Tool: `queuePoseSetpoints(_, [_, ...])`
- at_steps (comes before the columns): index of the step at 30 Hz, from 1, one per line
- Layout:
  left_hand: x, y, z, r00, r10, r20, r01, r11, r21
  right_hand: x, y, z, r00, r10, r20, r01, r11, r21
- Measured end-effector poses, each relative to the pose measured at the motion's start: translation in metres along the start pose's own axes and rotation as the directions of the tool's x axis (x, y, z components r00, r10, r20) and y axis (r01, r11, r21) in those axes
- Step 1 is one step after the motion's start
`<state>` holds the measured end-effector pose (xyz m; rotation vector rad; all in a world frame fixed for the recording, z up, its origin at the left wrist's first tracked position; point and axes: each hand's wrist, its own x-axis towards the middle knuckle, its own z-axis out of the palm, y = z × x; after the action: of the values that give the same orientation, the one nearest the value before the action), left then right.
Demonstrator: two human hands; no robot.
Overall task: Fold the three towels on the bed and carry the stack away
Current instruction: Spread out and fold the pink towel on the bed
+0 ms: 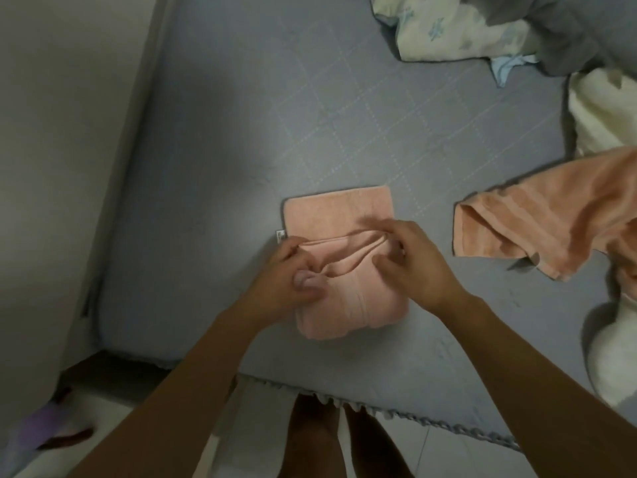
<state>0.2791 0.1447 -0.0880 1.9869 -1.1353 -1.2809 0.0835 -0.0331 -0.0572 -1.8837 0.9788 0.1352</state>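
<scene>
Both forearms reach in from the near edge, over the person's bare legs [331, 439] and the fringed hem of the bed [206, 167]. On the left, the left hand [289, 274] lies on the folded pink towel [339, 215], its fingers curled around a bunched fold at the towel's left edge, thumb on top. Beside it, the right hand [410, 260] pinches the same raised fold from the right side, thumb and fingertips closed on the cloth, knuckles up. Between the hands the fold stands up in soft ridges; the towel's far half lies flat, with a small white tag showing at its left edge.

A grey-blue sheet with a faint checked pattern covers the bed. To the right, apart from the folded towel, a second, orange-pink towel [551, 219] lies loose and rumpled, running off the right edge. At far right are a floral pillow [448, 25], grey bedding [565, 32] and a cream cloth [603, 112]; a white cloth [617, 350] lies near right. A pale wall [62, 132] stands along the left, with a purple slipper [38, 429] on the floor.
</scene>
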Motion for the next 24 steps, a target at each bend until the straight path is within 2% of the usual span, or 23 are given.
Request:
queuePoseSetpoints(3, [-0.001,-0.001,-0.013,0.986,0.142,0.088,-0.152,0.98,0.125,-0.004,0.002,-0.005,0.991,-0.066,0.114,0.088,0.976,-0.2])
queuePoseSetpoints(8, [-0.001,0.01,-0.031,0.953,0.295,0.07,-0.301,0.949,0.098,0.002,0.004,-0.019,0.963,-0.147,0.227,0.223,0.906,-0.359])
queuePoseSetpoints(11, [0.01,0.018,-0.037,0.915,0.402,0.026,-0.401,0.905,0.143,0.016,-0.002,-0.026,0.959,-0.225,0.173,0.275,0.888,-0.369])
queuePoseSetpoints(13, [0.021,0.019,-0.042,0.913,0.407,0.018,-0.404,0.899,0.171,0.027,-0.004,-0.029,0.974,-0.219,0.061,0.227,0.905,-0.361])
queuePoseSetpoints(15, [0.034,0.019,-0.045,0.947,0.322,0.002,-0.316,0.927,0.203,0.036,-0.005,-0.029,0.986,-0.153,-0.064,0.123,0.935,-0.331])
queuePoseSetpoints(18, [0.052,0.017,-0.044,0.993,0.062,-0.104,-0.037,0.973,0.228,0.045,-0.007,-0.02,0.986,0.066,-0.152,-0.11,0.945,-0.307])
queuePoseSetpoints(21, [0.067,0.017,-0.033,0.981,-0.034,-0.189,0.076,0.973,0.216,0.051,-0.011,-0.007,0.956,0.219,-0.197,-0.27,0.92,-0.286])
queuePoseSetpoints(24, [0.074,0.019,-0.023,0.949,-0.146,-0.279,0.185,0.976,0.117,0.054,-0.013,-0.001,0.915,0.322,-0.243,-0.355,0.929,-0.105])
